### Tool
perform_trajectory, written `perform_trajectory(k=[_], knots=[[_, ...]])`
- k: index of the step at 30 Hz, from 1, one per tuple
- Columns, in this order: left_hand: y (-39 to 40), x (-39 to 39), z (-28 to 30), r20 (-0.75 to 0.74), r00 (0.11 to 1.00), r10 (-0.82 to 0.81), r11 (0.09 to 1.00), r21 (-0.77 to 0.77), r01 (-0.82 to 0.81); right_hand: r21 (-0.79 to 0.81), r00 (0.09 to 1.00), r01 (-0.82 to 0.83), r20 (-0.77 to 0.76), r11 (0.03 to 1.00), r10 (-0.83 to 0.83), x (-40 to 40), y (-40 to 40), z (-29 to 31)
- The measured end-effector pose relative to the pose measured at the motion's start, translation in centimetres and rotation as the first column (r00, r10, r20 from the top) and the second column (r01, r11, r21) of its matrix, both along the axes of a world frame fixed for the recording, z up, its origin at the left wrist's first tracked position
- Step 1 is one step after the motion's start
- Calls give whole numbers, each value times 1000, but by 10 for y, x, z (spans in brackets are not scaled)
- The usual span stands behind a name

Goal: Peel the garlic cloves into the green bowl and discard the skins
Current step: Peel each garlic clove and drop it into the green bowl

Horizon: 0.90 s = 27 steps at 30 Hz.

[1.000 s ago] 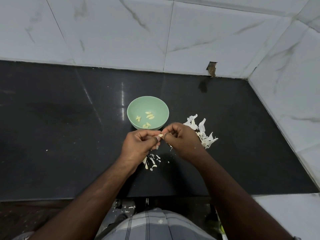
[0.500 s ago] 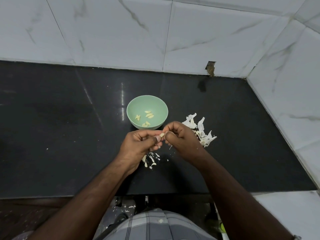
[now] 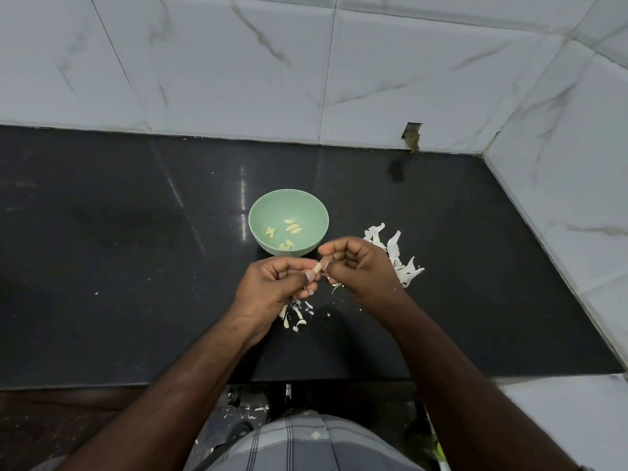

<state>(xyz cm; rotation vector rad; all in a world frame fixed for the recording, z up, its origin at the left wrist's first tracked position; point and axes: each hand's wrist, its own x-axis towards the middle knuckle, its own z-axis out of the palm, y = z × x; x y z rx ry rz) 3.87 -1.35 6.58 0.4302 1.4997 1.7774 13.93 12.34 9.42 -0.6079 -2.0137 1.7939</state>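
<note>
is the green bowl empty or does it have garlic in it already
Not empty. The green bowl stands upright with a few peeled cloves on its bottom, far from full.

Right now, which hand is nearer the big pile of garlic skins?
Right. The right hand sits against the skin pile, covering its near edge; the left hand is farther off, across the clove.

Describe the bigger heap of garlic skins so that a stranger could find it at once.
On the black counter stands a green bowl. To its right, partly behind the right hand, lies the heap of skins. Its pieces are long, white and papery, unlike the small scraps under the left hand.
</note>
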Motion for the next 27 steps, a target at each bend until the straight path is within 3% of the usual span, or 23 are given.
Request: perform_trajectory(k=[14, 20, 27], knots=[[-2, 8, 4, 70, 997, 10, 998, 68, -15, 122, 996, 27, 81, 992, -37, 2, -2, -4], [-1, 4, 7, 59, 998, 9, 997, 80, -13, 307, 974, 28, 208, 951, -95, 9, 10, -19], [1, 5, 3, 92, 996, -2, 1000, 10, 1, 590, 926, 27, 289, 807, -243, 20, 34, -23]])
